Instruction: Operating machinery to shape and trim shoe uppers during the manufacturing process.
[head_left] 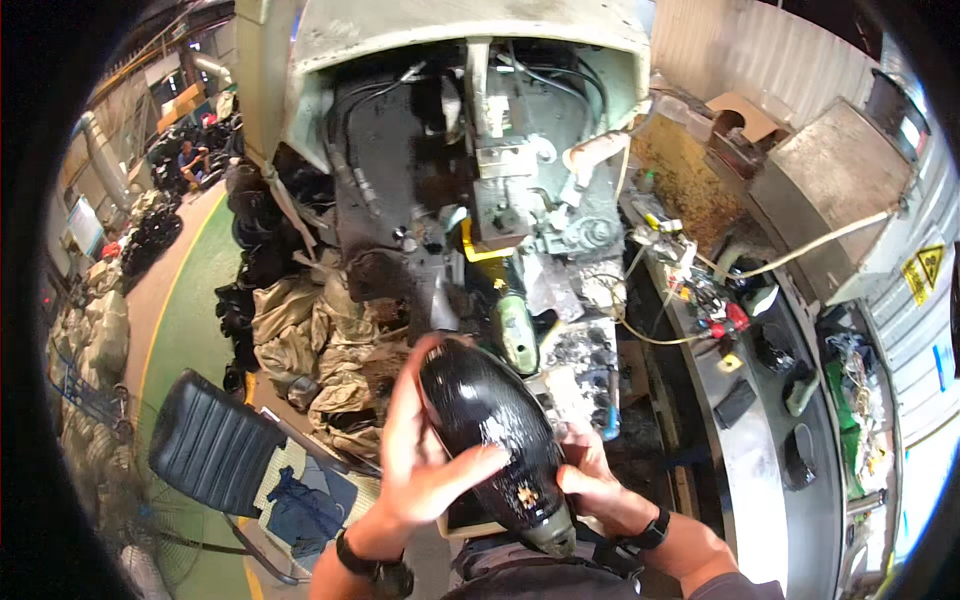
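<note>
Between my two hands is a glossy black shoe-shaped piece (490, 420), long and rounded, with a dull grey-green tip at its near end. My left hand (425, 465) wraps its left side, the thumb lying across the top. My right hand (598, 485) closes on its lower right side, with the thumb pressed near the narrow end; some of those fingers are hidden behind the piece. Just beyond it, a green elongated form (516, 335) sits on the machine (500, 200), below a yellow bracket (485, 245).
A black chair (210, 440) with dark cloth (308, 510) on its seat stands at left, beside a heap of tan sacking (320, 350). At right runs a metal bench (735, 460) with a red-handled tool (730, 320). A person (192, 162) sits far off.
</note>
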